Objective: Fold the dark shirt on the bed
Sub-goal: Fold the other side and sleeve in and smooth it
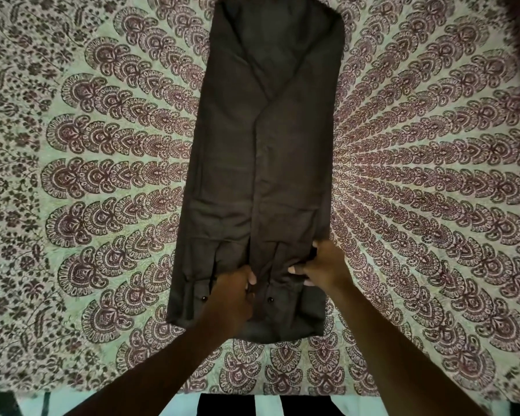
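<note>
The dark shirt (261,151) lies lengthwise down the middle of the bed, folded into a long narrow strip with both sides turned inward and meeting along a centre line. Two sleeve cuffs with buttons show near its near end. My left hand (234,292) grips the cloth just left of the centre line, thumb on top. My right hand (321,262) pinches the fabric at the strip's right edge, bunching it into wrinkles. The shirt's far end runs out of the top of the frame.
The bed is covered by a pale green sheet (102,181) printed with maroon paisley fans, wide on both sides of the shirt. The bed's near edge (252,394) runs along the bottom, with a striped floor or mat below it.
</note>
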Tool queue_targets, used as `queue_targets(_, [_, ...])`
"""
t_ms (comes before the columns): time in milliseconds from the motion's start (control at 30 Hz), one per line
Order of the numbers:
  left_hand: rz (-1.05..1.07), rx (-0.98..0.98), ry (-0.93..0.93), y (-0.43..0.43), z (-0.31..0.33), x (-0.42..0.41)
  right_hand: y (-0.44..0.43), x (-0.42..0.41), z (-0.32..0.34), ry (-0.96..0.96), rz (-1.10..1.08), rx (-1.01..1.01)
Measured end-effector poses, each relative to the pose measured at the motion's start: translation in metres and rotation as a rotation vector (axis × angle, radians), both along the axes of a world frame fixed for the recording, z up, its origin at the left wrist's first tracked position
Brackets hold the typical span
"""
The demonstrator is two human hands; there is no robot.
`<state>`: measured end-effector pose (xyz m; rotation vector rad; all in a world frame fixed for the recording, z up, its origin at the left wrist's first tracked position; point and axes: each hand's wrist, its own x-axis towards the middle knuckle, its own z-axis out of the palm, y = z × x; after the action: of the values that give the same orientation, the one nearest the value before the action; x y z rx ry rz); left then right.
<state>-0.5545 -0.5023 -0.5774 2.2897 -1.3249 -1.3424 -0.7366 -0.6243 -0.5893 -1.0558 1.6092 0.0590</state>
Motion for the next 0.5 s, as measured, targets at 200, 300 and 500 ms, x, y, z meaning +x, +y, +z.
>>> queue_targets(200, [-0.207, 0.155, 0.031, -0.021, 0.009, 0.008, -0.003, -0.002, 0.003, 0.089, 0.137, -0.092])
queue_targets(300, [-0.331, 0.187, -0.012, -0.045, 0.026, 0.016, -0.004, 0.000, 0.007, 0.131, 0.147, -0.132])
queue_targets(500, [-0.350, -0.019, -0.102, -0.128, 0.047, 0.038, -0.035, 0.012, 0.014, 0.190, -0.046, -0.383])
